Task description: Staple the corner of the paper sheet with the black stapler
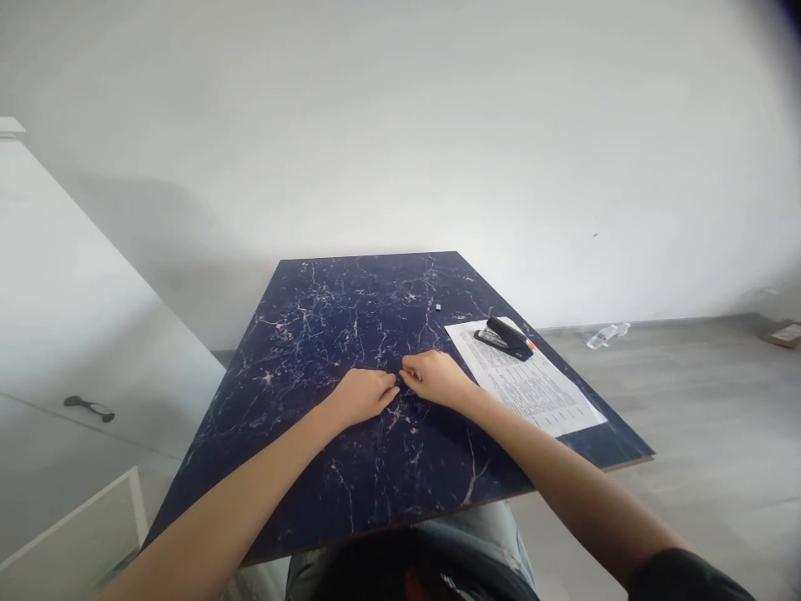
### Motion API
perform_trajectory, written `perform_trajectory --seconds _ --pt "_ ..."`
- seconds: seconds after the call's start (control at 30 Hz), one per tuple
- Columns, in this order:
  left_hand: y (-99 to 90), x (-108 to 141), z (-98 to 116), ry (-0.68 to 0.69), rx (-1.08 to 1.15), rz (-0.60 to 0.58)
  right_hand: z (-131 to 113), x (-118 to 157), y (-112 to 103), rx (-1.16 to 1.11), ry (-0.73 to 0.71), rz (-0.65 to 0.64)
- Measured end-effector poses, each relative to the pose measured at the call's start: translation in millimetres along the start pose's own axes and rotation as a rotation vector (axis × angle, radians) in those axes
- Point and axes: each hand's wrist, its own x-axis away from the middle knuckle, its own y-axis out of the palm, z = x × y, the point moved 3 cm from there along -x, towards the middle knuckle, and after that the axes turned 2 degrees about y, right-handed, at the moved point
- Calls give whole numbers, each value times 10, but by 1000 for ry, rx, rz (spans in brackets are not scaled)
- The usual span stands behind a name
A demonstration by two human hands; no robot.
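Note:
My left hand point(366, 395) rests low over the middle of the dark blue marbled table point(325, 309), its fingers curled together. Close beside it, my right hand point(438, 377) is closed too, thumb and fingers pinched. Their fingertips almost meet, and whatever they may hold is too small or hidden to name. Right of my right hand lie printed paper sheets point(538, 392). On the sheets' upper part sits a black stapler point(506, 339), with a small orange-red bit at its right end. A tiny black-and-white piece point(438, 308) lies on the table beyond my hands.
A white wall point(438, 150) stands behind the table. At the left is a white cabinet point(68, 317) with a dark handle point(89, 408). A clear plastic item point(607, 335) lies on the grey floor point(701, 401), and a cardboard box point(785, 334) is at the far right.

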Motion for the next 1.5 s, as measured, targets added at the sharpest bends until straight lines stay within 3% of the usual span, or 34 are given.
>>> perform_trajectory --seconds 0.13,0.3,0.6,0.83,1.5 --pt "36 4 -40 16 -94 -55 -111 -124 224 11 -22 -37" --pt "28 11 -59 9 -55 -67 -87 -124 313 -36 -18 -7" --pt "-13 6 -45 -7 19 -51 -85 -121 306 -65 -3 -34" --pt "-9 0 -30 -35 -107 -152 -71 -123 319 -71 0 -37" --pt "-17 6 -25 -17 -85 -142 -70 -126 308 -117 -8 -9"
